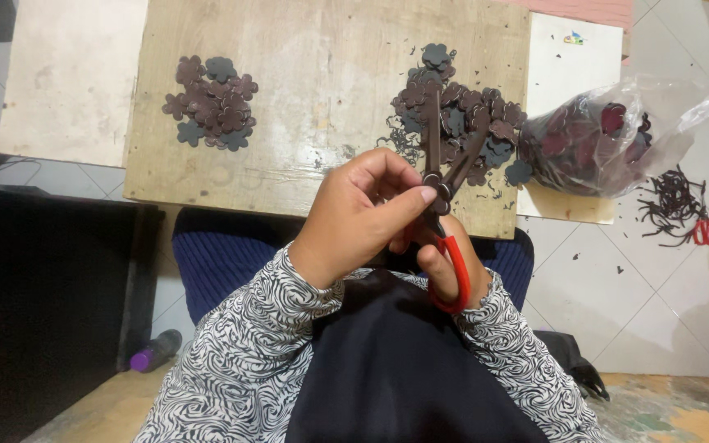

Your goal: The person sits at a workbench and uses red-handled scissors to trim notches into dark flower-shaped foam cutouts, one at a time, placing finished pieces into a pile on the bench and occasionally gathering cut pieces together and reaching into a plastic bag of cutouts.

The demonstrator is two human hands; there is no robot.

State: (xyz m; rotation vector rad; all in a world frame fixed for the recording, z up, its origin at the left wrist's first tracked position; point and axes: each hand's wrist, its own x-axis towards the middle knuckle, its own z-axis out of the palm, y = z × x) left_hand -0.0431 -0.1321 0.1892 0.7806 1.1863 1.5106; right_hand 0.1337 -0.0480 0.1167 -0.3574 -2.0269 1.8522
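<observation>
The scissors [445,176] are sitting at the centre of the frame, their two dark blades spreading open in a narrow V that is pointing up toward the top edge. The red handles are dropping down below the pivot.

The right hand [446,267] is gripping those handles, with fingers passing through the red loop and closing around it. Most of this hand is hiding behind the left one.

The left hand [354,217] is curling in from the lower left, its fingertips pinching together right at the pivot of the blades. It may be holding a small dark piece there, but the view is too poor to tell.

Both sleeves are showing a black and white swirl print and are meeting at the lower centre over a black lap.

Behind the blades, a heap [461,111] of dark flower-shaped cutouts is lying on the board [322,90], at the upper centre right. A second, smaller pile [212,102] is resting on the same board at the upper left, well apart from the first.

A clear bag [609,139] is slumping at the upper right, just beside the heap, and is holding more cutouts.

Further right, dark scraps [670,205] are lying on the tiled floor, with another red-handled pair [705,232] touching them.

A purple-capped cylinder [155,351] is lying at the lower left.
</observation>
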